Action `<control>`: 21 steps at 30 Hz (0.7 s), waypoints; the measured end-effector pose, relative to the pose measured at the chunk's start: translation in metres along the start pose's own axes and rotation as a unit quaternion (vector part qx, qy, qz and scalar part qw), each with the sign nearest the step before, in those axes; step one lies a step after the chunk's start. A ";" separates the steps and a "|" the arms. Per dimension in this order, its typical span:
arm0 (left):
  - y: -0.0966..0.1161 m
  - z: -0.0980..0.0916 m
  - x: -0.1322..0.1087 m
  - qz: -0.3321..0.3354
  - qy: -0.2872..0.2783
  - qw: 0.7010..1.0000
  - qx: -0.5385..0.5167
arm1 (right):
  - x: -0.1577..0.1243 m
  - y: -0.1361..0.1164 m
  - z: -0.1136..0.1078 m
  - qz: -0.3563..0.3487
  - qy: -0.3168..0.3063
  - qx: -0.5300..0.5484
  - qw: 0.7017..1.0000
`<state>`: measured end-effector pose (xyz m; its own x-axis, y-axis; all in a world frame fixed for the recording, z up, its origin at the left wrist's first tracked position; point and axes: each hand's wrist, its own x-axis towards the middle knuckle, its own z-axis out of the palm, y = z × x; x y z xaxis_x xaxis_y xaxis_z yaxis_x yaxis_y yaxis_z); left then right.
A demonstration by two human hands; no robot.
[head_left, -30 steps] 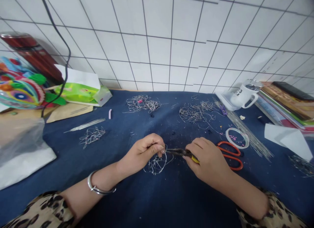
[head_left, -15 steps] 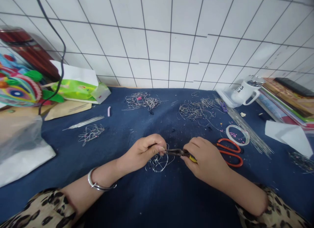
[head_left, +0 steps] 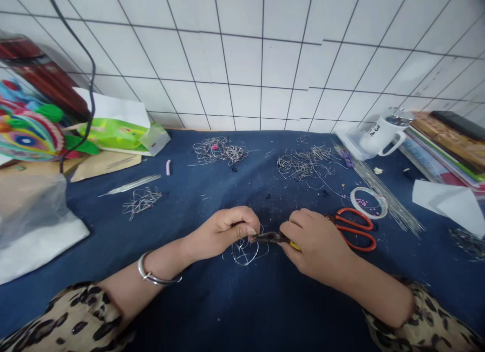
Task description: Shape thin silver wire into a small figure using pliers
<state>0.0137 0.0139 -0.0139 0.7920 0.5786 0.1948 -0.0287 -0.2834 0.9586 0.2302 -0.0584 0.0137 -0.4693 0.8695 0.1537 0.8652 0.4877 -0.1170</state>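
My right hand [head_left: 312,241] is closed around the yellow handles of a pair of pliers [head_left: 271,237], whose dark jaws point left. The jaw tips meet the thumb and fingertips of my left hand [head_left: 223,231], which are pinched together. What the left fingers grip is mostly hidden; thin wire shows around them. Under the left fingertips and the pliers lies a loose tangle of silvery wire [head_left: 244,252] on the blue cloth [head_left: 212,311]. Just right of my right hand rest scissors with orange handles [head_left: 356,230].
Wire tangles [head_left: 305,162] lie at the back, with another bundle [head_left: 142,203] at left. A clear ring-shaped dish [head_left: 369,203] holds pink beads, beside straight wires [head_left: 394,200]. A white mug [head_left: 386,135] and stacked books [head_left: 450,145] stand right. A plastic bag [head_left: 38,225] lies left.
The view has shifted slightly. Both hands keep their hold, with the pliers still at the left fingertips; the plier handles show a little less beside my right hand.
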 end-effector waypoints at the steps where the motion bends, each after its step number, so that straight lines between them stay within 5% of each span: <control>1: 0.000 0.000 0.000 0.000 -0.001 1.000 -0.001 | 0.000 0.000 0.000 -0.002 0.000 -0.004 1.000; 21: 0.000 0.008 0.000 -0.006 0.060 0.998 0.027 | -0.002 -0.008 -0.004 0.031 0.002 -0.044 0.999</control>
<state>0.0187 0.0080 -0.0156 0.7136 0.6685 0.2095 0.0157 -0.3142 0.9492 0.2253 -0.0643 0.0181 -0.4142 0.8974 0.1521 0.9047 0.4243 -0.0395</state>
